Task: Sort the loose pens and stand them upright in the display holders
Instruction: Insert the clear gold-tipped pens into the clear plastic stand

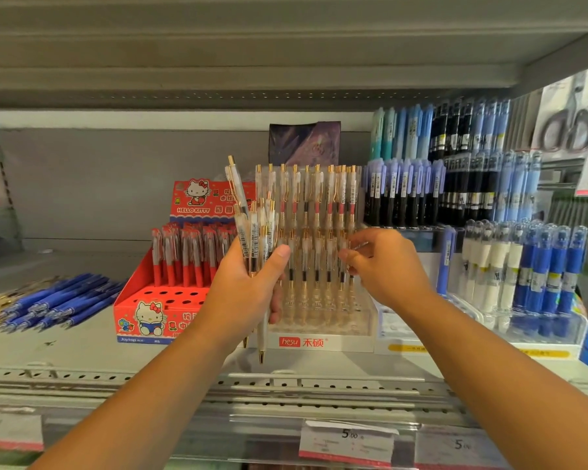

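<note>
My left hand (252, 286) grips a bunch of clear pens with gold clips (253, 228), held upright in front of the shelf. Just to the right stands a clear tiered display holder (360, 317) with a white "hesu" base, filled with several rows of the same clear-and-gold pens (316, 198). My right hand (384, 266) reaches to the holder's right side at the lower row, its fingertips curled among the pens there; whether it pinches one I cannot tell. A heap of loose blue pens (58, 301) lies flat on the shelf at the left.
A red Hello Kitty box (143, 317) of red pens stands left of the holder. Clear racks of blue, black and white pens (523, 266) fill the right. Packaged scissors (571, 127) hang at top right. Price tags (348, 439) line the shelf's front edge.
</note>
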